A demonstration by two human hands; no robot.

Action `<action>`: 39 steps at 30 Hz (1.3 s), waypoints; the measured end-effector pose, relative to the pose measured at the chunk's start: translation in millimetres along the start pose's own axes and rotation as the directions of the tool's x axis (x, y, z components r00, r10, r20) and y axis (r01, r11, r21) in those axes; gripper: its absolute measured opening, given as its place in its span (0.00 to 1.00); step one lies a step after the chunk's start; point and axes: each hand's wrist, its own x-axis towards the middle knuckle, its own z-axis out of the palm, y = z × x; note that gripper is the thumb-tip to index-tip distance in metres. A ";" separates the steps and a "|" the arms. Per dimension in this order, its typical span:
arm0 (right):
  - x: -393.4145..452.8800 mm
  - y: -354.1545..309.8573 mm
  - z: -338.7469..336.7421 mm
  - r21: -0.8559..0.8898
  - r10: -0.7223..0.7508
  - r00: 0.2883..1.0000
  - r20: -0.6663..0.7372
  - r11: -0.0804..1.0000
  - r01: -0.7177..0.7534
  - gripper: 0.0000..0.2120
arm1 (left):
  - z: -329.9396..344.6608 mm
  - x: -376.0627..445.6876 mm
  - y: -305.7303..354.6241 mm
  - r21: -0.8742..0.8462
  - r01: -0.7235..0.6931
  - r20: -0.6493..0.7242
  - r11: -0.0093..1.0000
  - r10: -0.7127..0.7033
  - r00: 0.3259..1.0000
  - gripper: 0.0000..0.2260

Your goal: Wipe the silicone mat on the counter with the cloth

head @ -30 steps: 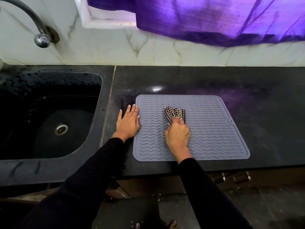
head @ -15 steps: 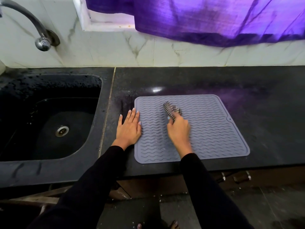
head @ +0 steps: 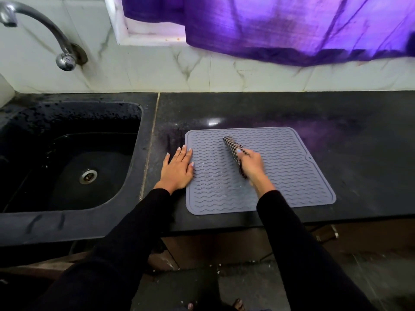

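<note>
On mat [head: 292,176], right hand [head: 252,163] fingers [head: 239,151] around cloth [head: 231,144]; left hand [head: 177,170] flat

Matt grey silicone mat [head: 292,176] with wavy ribs, woven checked cloth [head: 231,147], glossy black stone counter [head: 336,122].

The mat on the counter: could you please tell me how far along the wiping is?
Under way. The left hand pins the mat's left edge; the right hand presses the cloth mid-mat. Wet streaks show near the middle, so wiping remains there; the right half looks dry.
</note>
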 end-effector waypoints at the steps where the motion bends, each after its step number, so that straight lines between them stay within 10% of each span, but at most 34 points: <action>1: 3.7 -5.0 -2.2 0.044 0.027 0.999 -0.044 0.999 -0.026 0.08 | -1.9 -0.6 -1.9 -0.004 -0.008 0.017 1.000 0.008 1.000 0.24; 6: -32.3 -15.0 22.3 -0.378 -0.149 0.987 -0.066 0.919 0.114 0.12 | 0.4 -7.4 -10.4 -0.018 -0.022 -0.003 1.000 0.022 1.000 0.28; 10: -61.4 15.2 56.7 -0.710 -0.249 0.963 0.104 0.659 0.248 0.23 | 7.9 -7.4 -11.5 0.021 -0.010 -0.050 1.000 0.011 0.999 0.37; 16: -54.6 20.6 50.4 -0.737 -0.300 0.929 0.217 0.574 0.358 0.27 | 8.9 -4.7 -10.3 0.033 0.014 -0.061 0.999 -0.012 0.998 0.36; 20: -42.0 17.0 28.0 -0.569 -0.252 0.934 0.252 0.742 0.354 0.19 | 8.5 -5.7 -10.7 0.000 0.035 -0.077 0.999 -0.035 0.996 0.33; 22: -22.7 9.1 10.7 -0.147 0.006 0.980 0.201 0.989 0.024 0.13 | 9.0 -7.0 -10.3 -0.009 0.039 -0.092 0.999 -0.039 0.995 0.32; 25: -3.1 -1.9 -10.5 0.414 0.251 0.952 0.174 0.859 -0.302 0.09 | 9.0 -7.4 -9.9 -0.027 0.036 -0.114 0.999 -0.039 0.993 0.31; 29: -28.1 -15.4 3.5 -0.124 -0.124 0.991 0.050 0.984 0.129 0.08 | 10.1 -8.4 -9.2 -0.035 0.040 -0.147 0.999 -0.045 0.988 0.30; 33: -60.4 16.2 50.1 -0.633 -0.288 0.921 0.262 0.670 0.389 0.21 | 10.3 -7.6 -9.2 -0.027 0.049 -0.165 0.998 -0.053 0.985 0.32; 39: -59.5 35.5 48.6 -0.635 -0.420 0.850 0.317 0.572 0.519 0.25 | 11.2 -7.5 -7.0 -0.019 0.056 -0.182 0.998 -0.059 0.982 0.32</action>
